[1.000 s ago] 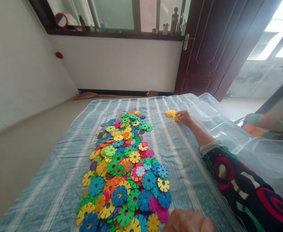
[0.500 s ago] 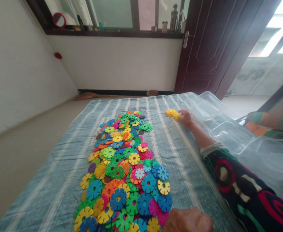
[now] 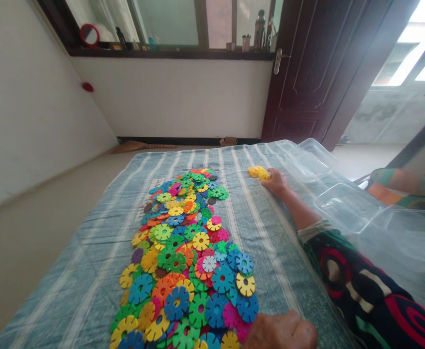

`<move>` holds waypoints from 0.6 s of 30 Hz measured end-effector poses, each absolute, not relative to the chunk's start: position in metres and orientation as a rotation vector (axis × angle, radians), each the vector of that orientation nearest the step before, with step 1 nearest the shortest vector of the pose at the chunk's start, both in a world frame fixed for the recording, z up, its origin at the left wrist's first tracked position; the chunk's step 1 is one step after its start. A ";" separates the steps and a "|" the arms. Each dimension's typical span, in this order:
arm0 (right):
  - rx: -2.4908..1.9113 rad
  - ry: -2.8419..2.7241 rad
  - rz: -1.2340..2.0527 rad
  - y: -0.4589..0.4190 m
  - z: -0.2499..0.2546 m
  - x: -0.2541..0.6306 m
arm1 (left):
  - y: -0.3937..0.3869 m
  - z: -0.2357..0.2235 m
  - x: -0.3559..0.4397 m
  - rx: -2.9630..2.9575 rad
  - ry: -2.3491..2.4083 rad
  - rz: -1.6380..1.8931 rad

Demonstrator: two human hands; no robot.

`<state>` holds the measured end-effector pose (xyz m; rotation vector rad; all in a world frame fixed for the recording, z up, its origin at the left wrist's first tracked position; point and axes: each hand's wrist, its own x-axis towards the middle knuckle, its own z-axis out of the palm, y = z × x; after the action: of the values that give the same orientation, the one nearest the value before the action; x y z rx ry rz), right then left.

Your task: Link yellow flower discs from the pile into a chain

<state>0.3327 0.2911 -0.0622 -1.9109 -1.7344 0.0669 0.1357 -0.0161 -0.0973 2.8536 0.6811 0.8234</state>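
Observation:
A long heap of multicoloured notched plastic discs (image 3: 197, 261) runs along the striped cloth (image 3: 266, 242). Beyond it to the right lies a small group of yellow notched discs (image 3: 259, 172), some overlapping. My right hand (image 3: 276, 183) reaches from the right, its fingers closed on the right end of this yellow group; the fingertips are partly hidden. At the bottom edge my left hand (image 3: 280, 331) rests curled beside the heap's near right corner, close to the pink and blue discs. Its fingers are turned under, so anything in them is hidden.
Several clear plastic boxes (image 3: 346, 206) stand along the right side of the cloth. At the far right there is a colourful cloth-like thing (image 3: 397, 186). A dark red door (image 3: 314, 63) and a ledge (image 3: 176, 52) with small items are at the back.
My right hand has shifted slightly left and down around the end of the yellow discs. My left hand and the multicoloured heap look nearly the same.

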 end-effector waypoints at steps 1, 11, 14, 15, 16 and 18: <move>-1.919 -1.730 0.065 0.291 -0.062 0.332 | -0.016 -0.097 0.136 2.853 0.685 0.815; -1.949 -1.717 0.100 0.287 -0.056 0.328 | -0.016 -0.094 0.137 2.851 0.718 0.815; -1.973 -1.699 0.102 0.281 -0.052 0.325 | -0.015 -0.095 0.137 2.855 0.701 0.834; -1.986 -1.691 0.104 0.279 -0.050 0.324 | -0.015 -0.095 0.137 2.854 0.693 0.829; -1.998 -1.685 0.109 0.277 -0.048 0.323 | -0.015 -0.095 0.137 2.854 0.683 0.819; -2.024 -1.680 0.125 0.273 -0.044 0.321 | -0.014 -0.095 0.137 2.853 0.674 0.806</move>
<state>0.3206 0.2726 -0.0440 -2.0237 -1.6801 0.1249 0.1371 -0.0140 -0.0953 2.8533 0.6738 0.8059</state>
